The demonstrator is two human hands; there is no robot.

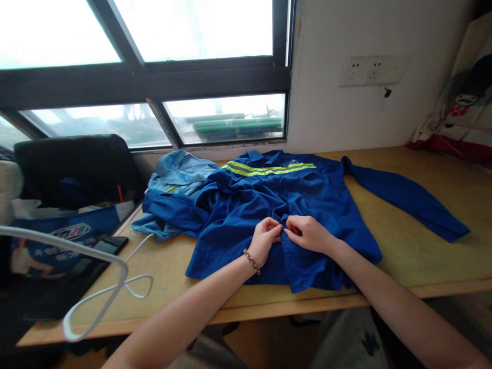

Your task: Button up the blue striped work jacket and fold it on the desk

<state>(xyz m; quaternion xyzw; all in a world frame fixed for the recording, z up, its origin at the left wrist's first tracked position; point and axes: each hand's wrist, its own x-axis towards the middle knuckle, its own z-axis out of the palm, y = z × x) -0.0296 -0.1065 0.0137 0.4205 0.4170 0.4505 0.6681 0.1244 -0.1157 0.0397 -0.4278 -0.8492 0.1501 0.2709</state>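
Note:
A dark blue work jacket [238, 215] with a yellow-and-grey reflective stripe across the chest lies spread on the table, collar toward the window. Its right-hand sleeve stretches out over the tabletop, while the other side is bunched. My left hand [265, 237], with a beaded bracelet at the wrist, pinches the front edge of the jacket. Close beside it, nearly touching, my right hand [307, 233] also pinches the front opening. Whatever small part sits between the fingertips is hidden.
Light blue clothing [180, 171] lies crumpled at the jacket's left. A white cable [115, 292] loops over the left table edge. Bags [65, 236] and a black chair back [77, 164] stand left of the wooden table [418, 261]. Wall sockets [371, 70] are at the back.

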